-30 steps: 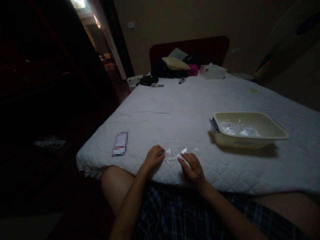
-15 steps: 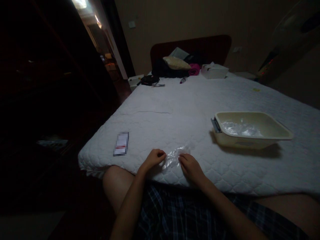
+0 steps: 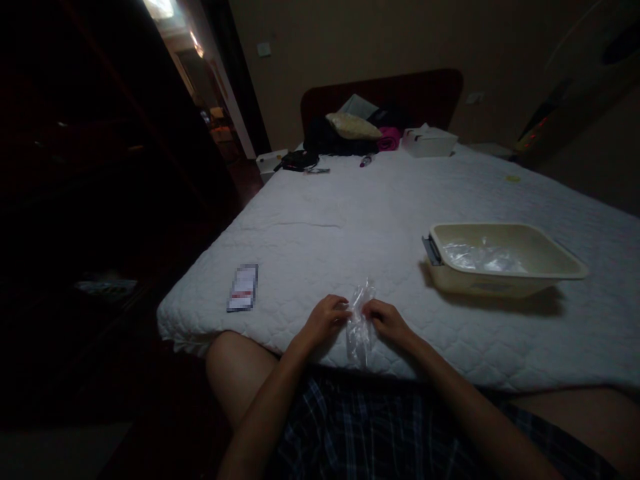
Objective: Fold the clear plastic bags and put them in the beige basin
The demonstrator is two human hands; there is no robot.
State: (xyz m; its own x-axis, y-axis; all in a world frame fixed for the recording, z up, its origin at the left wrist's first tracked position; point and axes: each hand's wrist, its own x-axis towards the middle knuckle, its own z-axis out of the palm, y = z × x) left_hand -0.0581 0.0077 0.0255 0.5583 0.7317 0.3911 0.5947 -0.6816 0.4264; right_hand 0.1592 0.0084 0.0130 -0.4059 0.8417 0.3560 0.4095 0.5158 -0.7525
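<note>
A crinkled clear plastic bag [image 3: 360, 337] lies lengthwise at the near edge of the bed, narrowed between my two hands. My left hand [image 3: 326, 320] pinches its left side with curled fingers. From the right, my right hand [image 3: 390, 322] has its fingertips closed on the bag's other side. The bag's top end sticks up past my fingers, and its lower part hangs toward my lap. To the right stands a cream plastic bin [image 3: 505, 283] with a grey latch, holding more clear plastic bags [image 3: 480, 257].
A phone [image 3: 243, 288] rests on the white quilted bed [image 3: 320, 253] to my left. Toward the headboard [image 3: 390, 87] are a white box [image 3: 430, 142], a cushion [image 3: 353, 127], a rolled pink cloth [image 3: 389, 139] and a black pouch [image 3: 299, 160].
The plastic bag has gone from spread out sideways to gathered lengthwise. My left hand has moved right, bringing it closer to my right hand, which has shifted slightly right.
</note>
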